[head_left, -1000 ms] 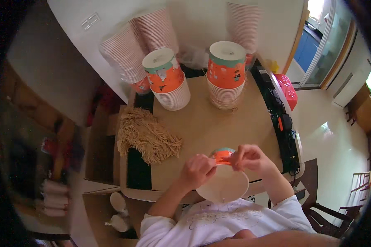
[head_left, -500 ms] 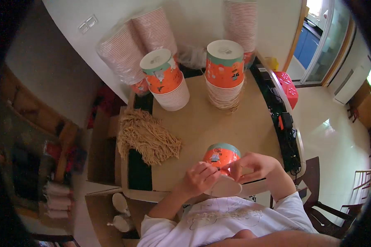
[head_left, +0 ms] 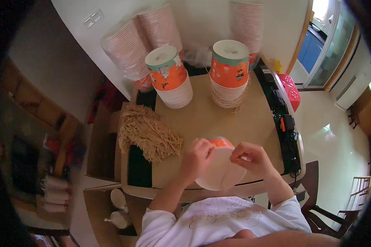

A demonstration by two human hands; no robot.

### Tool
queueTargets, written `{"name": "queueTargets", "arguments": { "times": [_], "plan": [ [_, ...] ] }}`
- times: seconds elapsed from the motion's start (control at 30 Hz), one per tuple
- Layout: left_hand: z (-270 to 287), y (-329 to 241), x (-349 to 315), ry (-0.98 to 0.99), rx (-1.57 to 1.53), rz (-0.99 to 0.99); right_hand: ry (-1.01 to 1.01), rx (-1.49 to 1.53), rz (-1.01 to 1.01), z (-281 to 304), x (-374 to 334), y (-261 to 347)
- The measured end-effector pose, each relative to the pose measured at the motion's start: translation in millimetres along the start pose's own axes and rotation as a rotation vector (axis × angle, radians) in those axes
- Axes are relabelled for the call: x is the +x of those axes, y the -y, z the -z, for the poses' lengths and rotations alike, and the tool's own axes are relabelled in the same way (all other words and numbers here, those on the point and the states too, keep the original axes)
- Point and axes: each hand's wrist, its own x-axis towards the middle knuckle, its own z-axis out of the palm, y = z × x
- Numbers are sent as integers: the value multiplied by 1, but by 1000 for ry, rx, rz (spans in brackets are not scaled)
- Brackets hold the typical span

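Observation:
An orange, green-based paper bucket (head_left: 220,173) is tipped so its white inside faces me, near the table's front edge. My left hand (head_left: 198,158) grips its left wall, fingers curled at the rim. At the right side of the rim my right hand (head_left: 253,158) pinches thumb and fingertips together. A thin tan line, looking like a twine cord, runs from those fingertips down inside the bucket; its far end is hard to make out. Left of the hands lies a heap of tan twine cords (head_left: 150,133).
Upside-down bucket stacks stand behind, one at left (head_left: 173,88) and one with twine at its rims (head_left: 230,78). Tall plastic-wrapped stacks (head_left: 125,51) lean at the wall. Cables and a power adapter (head_left: 288,122) line the right edge. An open carton (head_left: 97,210) sits below left.
The bucket has tipped, its opening turning up toward me so the inside shows. Both hands have shifted slightly away from me, the left one now at the bucket's left side.

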Motion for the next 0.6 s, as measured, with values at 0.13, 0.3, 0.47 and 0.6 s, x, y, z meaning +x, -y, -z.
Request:
{"name": "queueTargets", "arguments": {
  "times": [0.13,0.3,0.47,0.6],
  "plan": [
    [-13,29,20,51,-182,313,-147,-91,-27,-18,12,-4],
    [-29,47,26,246,-265,368,89,13,-462,-7,44,-38],
    [-37,53,16,267,-330,468,9,383,-670,-8,49,-61],
    [-34,57,13,232,-392,420,-39,303,-790,-12,55,-62]
  ]
}}
